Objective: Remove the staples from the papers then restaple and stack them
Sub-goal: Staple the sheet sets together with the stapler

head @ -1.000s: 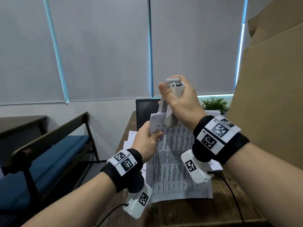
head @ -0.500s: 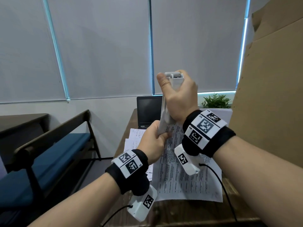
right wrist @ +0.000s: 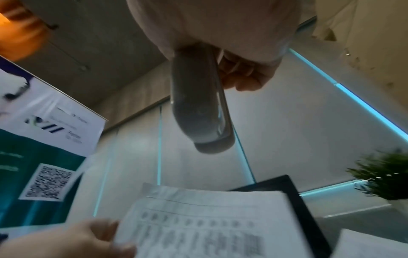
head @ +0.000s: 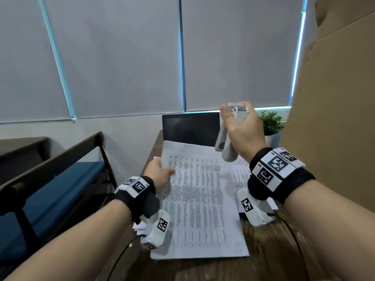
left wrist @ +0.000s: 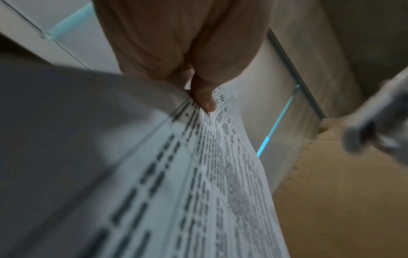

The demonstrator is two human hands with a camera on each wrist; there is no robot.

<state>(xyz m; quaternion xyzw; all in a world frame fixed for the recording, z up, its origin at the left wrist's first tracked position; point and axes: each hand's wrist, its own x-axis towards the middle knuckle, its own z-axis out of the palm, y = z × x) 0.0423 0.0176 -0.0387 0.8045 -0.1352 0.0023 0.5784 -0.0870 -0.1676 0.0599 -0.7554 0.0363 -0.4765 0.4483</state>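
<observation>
I see the left hand (head: 157,173) pinching the printed papers (head: 199,199) at their upper left edge, the thumb (left wrist: 204,97) lying on top of the sheet and the other fingers below it. The papers lie partly over the wooden desk (head: 274,260), with their far end lifted in front of the laptop (head: 190,126). The right hand (head: 242,128) is wrapped firmly around the grey stapler (head: 225,142), which it holds upright, above the papers and to the right of the laptop, and not touching the sheet. In the right wrist view a small staple (right wrist: 149,196) seems to sit in the upper left corner of the papers, but the picture is blurred and I am not sure. So I judge that this set is probably stapled again and now needs to go on the stack. More loose sheets (head: 240,177) lie on the desk to the right of the papers, and a few (head: 139,228) under the left wrist. How many sets are still waiting, I cannot tell. A small plant (head: 271,122) stands right of the laptop.
</observation>
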